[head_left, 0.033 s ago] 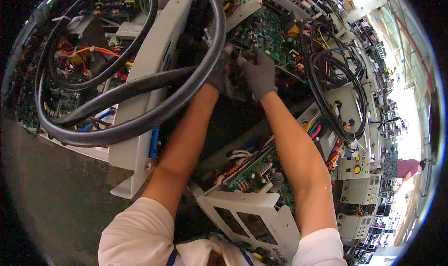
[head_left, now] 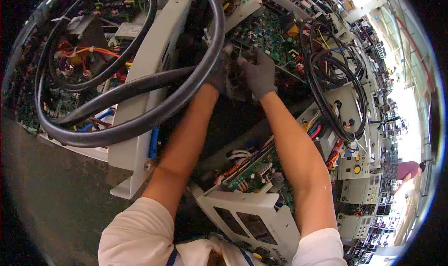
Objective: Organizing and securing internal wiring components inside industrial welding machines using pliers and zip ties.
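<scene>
Both my hands wear grey gloves and reach into a dark gap between open equipment chassis. My right hand has its fingers curled and closed; whatever sits in them is too small and dark to name. Close beside it is my left hand, partly covered by a thick black cable and blurred, so its fingers do not show clearly. Just beyond the right hand lies a green circuit board full of small parts. A pale metal chassis with coloured wiring stands left of my hands.
Another opened chassis with a board and wires sits between my forearms. Coiled black cables hang at the right over more units. Several cream control boxes with yellow knobs line the right side. A person is far off at right.
</scene>
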A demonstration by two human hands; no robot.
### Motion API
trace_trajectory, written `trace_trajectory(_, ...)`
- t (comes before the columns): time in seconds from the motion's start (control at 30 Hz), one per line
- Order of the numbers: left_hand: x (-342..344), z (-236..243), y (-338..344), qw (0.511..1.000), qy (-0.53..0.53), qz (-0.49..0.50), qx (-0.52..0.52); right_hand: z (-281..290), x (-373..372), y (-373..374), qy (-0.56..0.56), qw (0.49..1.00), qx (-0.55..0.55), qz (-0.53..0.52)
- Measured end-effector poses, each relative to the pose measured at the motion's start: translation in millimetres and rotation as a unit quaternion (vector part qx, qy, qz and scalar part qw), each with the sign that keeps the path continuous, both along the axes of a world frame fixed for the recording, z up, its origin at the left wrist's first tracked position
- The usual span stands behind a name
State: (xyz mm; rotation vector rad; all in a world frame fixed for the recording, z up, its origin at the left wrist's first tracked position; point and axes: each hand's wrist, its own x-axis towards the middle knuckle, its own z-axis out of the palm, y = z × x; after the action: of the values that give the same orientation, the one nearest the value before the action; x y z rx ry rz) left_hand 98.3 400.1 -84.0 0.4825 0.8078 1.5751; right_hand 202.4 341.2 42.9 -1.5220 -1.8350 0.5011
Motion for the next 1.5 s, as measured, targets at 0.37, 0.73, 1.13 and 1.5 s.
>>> trace_trajectory(0.37,5,2,-3,0.995,-0.063,-0.075,0.016,-3,4,3,-0.03,0.999,0.009,-0.027)
trace_trajectory(0.73,-2,43,-37,0.996,0.065,-0.053,0.01,-5,5,2,-0.064,0.996,0.044,-0.035)
trace_trajectory(1.13,8,73,-57,0.991,-0.113,-0.056,-0.04,0,-3,-3,-0.075,0.996,0.011,-0.049)
trace_trajectory(1.5,1,75,-55,0.999,-0.002,0.022,-0.044,-6,1,0,-0.082,0.993,0.068,-0.047)
